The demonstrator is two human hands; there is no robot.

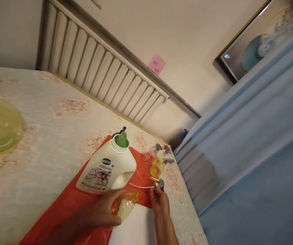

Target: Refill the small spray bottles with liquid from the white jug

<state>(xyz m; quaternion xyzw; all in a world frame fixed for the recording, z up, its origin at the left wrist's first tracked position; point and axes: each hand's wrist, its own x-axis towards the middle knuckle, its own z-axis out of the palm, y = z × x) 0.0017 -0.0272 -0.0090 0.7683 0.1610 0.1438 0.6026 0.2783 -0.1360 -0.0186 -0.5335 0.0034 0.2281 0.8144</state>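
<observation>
My left hand [103,209] is wrapped round a small clear yellow bottle [126,207], which tilts with its uncapped neck to the right. Pinched in my right hand [160,203] is a spray pump head [159,184]. Its thin dip tube [141,186] points left, apart from the bottle. Just beyond my left hand stands a large white detergent jug [103,170] with its cap off and a green pour spout [122,139] in its mouth. Past my right hand are several small spray bottles, among them a pink one [149,156] and an orange-yellow one [156,168].
A red mat [67,200] lies under the jug, with a white sheet [133,226] near me. On the flowered tablecloth [52,136] at far left sits a yellow translucent basin [1,119]. A radiator [103,64] borders the back; a blue curtain [251,146] hangs right.
</observation>
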